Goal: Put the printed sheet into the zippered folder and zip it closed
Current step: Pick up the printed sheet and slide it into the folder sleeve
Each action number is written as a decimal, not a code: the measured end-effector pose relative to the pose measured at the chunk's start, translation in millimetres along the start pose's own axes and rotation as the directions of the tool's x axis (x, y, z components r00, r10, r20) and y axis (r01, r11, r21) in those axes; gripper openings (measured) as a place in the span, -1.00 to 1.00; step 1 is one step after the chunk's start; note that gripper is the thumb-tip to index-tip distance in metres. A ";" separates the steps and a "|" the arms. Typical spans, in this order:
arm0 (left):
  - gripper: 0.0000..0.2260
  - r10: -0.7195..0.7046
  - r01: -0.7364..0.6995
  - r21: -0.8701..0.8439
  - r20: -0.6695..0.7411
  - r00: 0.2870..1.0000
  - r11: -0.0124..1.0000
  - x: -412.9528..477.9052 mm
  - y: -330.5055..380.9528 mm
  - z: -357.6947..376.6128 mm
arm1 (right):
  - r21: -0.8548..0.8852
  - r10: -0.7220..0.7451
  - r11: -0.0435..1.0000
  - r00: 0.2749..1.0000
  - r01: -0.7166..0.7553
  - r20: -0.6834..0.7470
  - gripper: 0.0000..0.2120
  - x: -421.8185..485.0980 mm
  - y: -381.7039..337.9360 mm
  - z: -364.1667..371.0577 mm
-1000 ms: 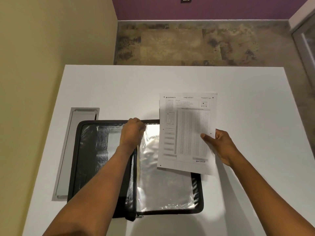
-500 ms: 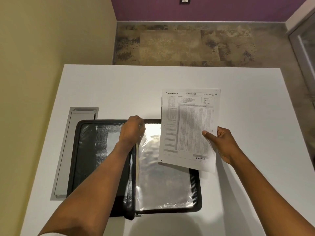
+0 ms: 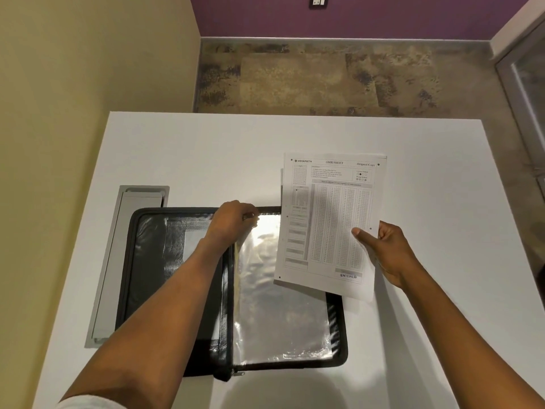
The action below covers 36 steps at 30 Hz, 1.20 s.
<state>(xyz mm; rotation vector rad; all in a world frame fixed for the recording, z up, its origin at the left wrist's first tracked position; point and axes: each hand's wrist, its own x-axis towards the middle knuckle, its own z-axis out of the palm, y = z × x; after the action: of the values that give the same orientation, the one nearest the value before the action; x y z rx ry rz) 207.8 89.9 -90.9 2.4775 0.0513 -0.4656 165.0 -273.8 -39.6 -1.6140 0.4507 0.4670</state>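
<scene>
A black zippered folder [image 3: 134, 261] lies open flat on the white table [image 3: 206, 157], its right half filled with shiny clear plastic sleeves [image 3: 280, 314]. My left hand [image 3: 233, 221] rests at the top of the spine, fingers pinching the upper edge of a clear sleeve. My right hand [image 3: 389, 252] holds the printed sheet [image 3: 330, 225], an OMR form, by its right edge. The sheet hangs above the folder's upper right corner and hides it. The zip pull [image 3: 237, 373] shows at the near end of the spine.
A grey metal cable hatch [image 3: 109, 261] is set into the table left of the folder, partly under it. A beige wall runs close along the table's left side. Patterned floor lies beyond the far edge, and a glass door frame [image 3: 519, 84] stands at the right.
The printed sheet has risen slightly and shifted away from me, with my right hand. My left hand stays on the sleeve's top edge.
</scene>
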 end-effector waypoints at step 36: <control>-0.89 0.068 -0.074 -0.077 -0.073 0.995 0.994 -7.2 -22.2 9.2 | -0.421 -0.234 0.836 0.923 0.352 0.306 -0.73 129.8 -174.7 118.2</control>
<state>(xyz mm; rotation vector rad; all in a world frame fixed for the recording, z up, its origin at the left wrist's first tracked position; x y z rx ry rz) 195.0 103.2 -107.9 2.4086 0.0099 -0.3394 364.8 -142.6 25.1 -2.0210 -0.1196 0.5565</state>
